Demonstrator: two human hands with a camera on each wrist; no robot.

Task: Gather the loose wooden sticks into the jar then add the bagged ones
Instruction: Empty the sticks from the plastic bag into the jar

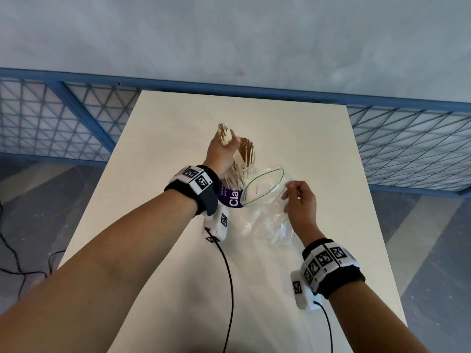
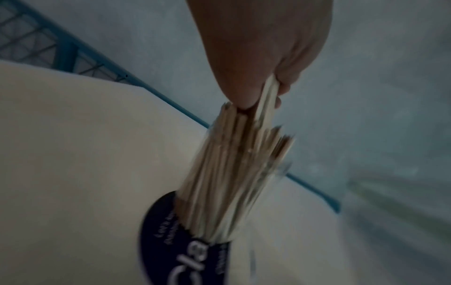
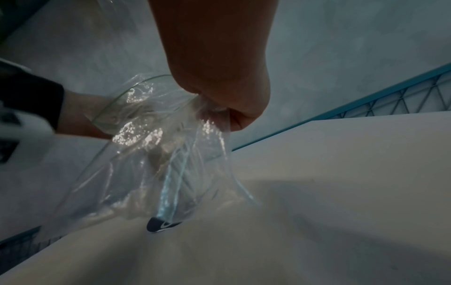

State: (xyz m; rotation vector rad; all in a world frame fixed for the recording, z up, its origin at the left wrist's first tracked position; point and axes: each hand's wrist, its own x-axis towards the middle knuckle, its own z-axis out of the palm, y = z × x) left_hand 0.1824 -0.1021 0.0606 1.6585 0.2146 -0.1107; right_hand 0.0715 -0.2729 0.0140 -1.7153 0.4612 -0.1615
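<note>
A clear glass jar (image 1: 237, 197) with a purple label stands mid-table, packed with upright wooden sticks (image 1: 246, 154). My left hand (image 1: 223, 152) grips a bundle of sticks (image 1: 225, 135) above the jar mouth; the left wrist view shows my fingers (image 2: 244, 90) pinching the bundle (image 2: 267, 96) over the sticks in the jar (image 2: 227, 183). A clear zip bag (image 1: 265, 212) with a green seal hangs open just right of the jar. My right hand (image 1: 299, 197) pinches its upper edge, as the bag (image 3: 146, 154) in the right wrist view shows. I see no sticks in it.
The cream table (image 1: 293, 128) ends at a blue mesh railing (image 1: 407, 138) behind and to both sides. Black cables (image 1: 228, 276) trail from the wrist cameras across the near table. Grey floor lies beyond the table edges.
</note>
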